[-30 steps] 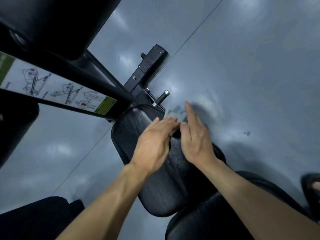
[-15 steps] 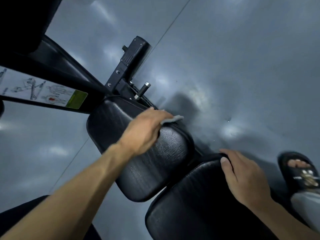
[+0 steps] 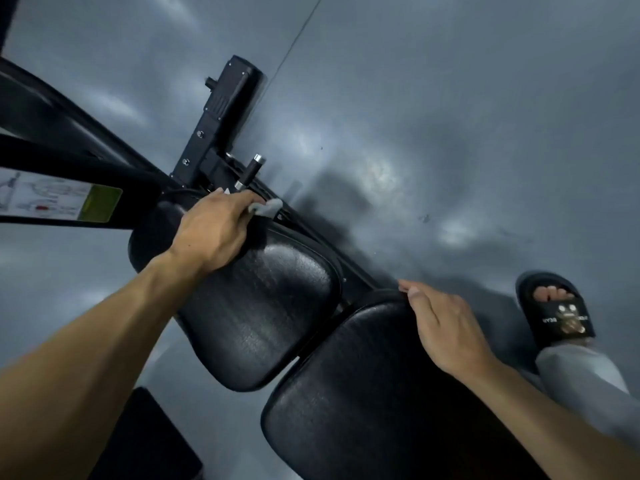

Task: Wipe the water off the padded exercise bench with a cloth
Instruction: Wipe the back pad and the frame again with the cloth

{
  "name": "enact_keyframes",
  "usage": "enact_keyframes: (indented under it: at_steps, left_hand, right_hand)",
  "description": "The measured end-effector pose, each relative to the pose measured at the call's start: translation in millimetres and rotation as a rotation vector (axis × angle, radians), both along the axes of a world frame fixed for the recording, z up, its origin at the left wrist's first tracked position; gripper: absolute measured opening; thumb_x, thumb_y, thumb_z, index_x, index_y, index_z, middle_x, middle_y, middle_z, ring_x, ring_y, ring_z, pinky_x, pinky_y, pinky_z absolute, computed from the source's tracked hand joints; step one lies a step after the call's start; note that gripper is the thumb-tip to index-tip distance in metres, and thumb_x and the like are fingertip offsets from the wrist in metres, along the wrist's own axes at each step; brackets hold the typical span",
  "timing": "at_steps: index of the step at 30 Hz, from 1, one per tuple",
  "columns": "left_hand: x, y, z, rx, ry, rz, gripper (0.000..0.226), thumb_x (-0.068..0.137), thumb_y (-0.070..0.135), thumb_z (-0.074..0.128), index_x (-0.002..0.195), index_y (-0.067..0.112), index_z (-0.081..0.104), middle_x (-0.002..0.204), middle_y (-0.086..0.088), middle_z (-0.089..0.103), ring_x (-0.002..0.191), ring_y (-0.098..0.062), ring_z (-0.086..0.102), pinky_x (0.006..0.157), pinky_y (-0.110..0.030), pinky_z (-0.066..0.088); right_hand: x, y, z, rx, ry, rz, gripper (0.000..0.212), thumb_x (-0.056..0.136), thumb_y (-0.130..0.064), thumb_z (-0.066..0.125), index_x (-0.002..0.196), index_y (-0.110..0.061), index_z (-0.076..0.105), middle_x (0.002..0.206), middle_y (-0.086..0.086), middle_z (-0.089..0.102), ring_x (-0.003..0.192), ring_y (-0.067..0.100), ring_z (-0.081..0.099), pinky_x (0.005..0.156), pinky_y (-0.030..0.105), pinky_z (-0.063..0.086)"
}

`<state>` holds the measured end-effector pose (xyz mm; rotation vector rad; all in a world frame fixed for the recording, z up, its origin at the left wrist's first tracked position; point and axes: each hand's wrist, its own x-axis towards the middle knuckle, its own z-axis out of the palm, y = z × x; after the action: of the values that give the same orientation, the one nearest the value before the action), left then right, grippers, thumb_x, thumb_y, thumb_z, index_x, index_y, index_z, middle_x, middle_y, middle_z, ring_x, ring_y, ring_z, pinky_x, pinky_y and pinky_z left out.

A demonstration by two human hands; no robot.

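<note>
Nearest, the right hand [image 3: 446, 329] rests palm-down on the corner of the bench's [image 3: 381, 393] closer black pad, fingers loosely straight and holding nothing. To its right, a foot in a black slide sandal [image 3: 557, 313] stands on the grey floor [image 3: 450, 116]. Farther along, the left hand [image 3: 214, 232] presses down on the far end of the smaller seat pad [image 3: 263, 306], its fingers curled around a grey cloth [image 3: 268, 207] that pokes out at the pad's far edge. Beyond that, a black adjustment post [image 3: 221, 123] and a short chrome-tipped pin [image 3: 249, 173] rise from the frame.
</note>
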<state>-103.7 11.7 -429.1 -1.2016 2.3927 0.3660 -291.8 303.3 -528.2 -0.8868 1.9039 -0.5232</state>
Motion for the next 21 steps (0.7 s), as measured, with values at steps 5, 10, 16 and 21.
enact_keyframes:
  at_steps: [5,10,16,21]
  left_hand:
    - [-39.5,101.0,-17.8,0.139,0.119,-0.062,0.034,0.096,0.019,0.044,0.119,0.021,0.069,0.116,0.002,0.074,0.115,-0.02,0.064,0.121,-0.037,0.026]
    - [-64.7,158.7,-30.6,0.184,-0.102,-0.261,0.033,0.095,0.023,0.042,0.122,0.028,0.062,0.102,0.005,0.073,0.106,-0.017,0.065,0.123,-0.033,0.01]
    - [-84.8,199.9,-24.3,0.345,0.137,0.078,0.042,0.101,0.007,0.046,0.14,0.017,0.058,0.135,-0.002,0.067,0.127,-0.027,0.06,0.11,-0.038,0.044]
    - [-107.8,218.3,-43.0,0.367,0.114,-0.054,0.045,0.093,0.015,0.039,0.132,0.018,0.062,0.129,0.0,0.069,0.126,-0.028,0.059,0.106,-0.043,0.047]
  right_hand:
    - [-24.8,34.5,-6.8,0.274,-0.04,0.104,0.05,0.109,-0.028,0.022,0.125,-0.009,0.065,0.123,0.014,0.07,0.115,0.04,0.062,0.095,0.045,0.046]
    - [-45.5,85.6,6.0,0.268,0.03,0.114,0.029,0.094,-0.005,0.045,0.091,-0.001,0.073,0.075,0.016,0.071,0.06,0.033,0.069,0.054,0.041,0.057]
    - [-46.3,138.0,-20.6,0.32,0.026,0.235,0.041,0.104,-0.006,0.043,0.143,-0.011,0.053,0.143,0.013,0.058,0.127,0.031,0.059,0.107,0.041,0.045]
    - [-52.6,138.4,-21.8,0.47,-0.131,0.034,0.044,0.109,-0.013,0.025,0.145,-0.019,0.051,0.15,0.01,0.051,0.139,0.027,0.045,0.114,0.033,0.029]
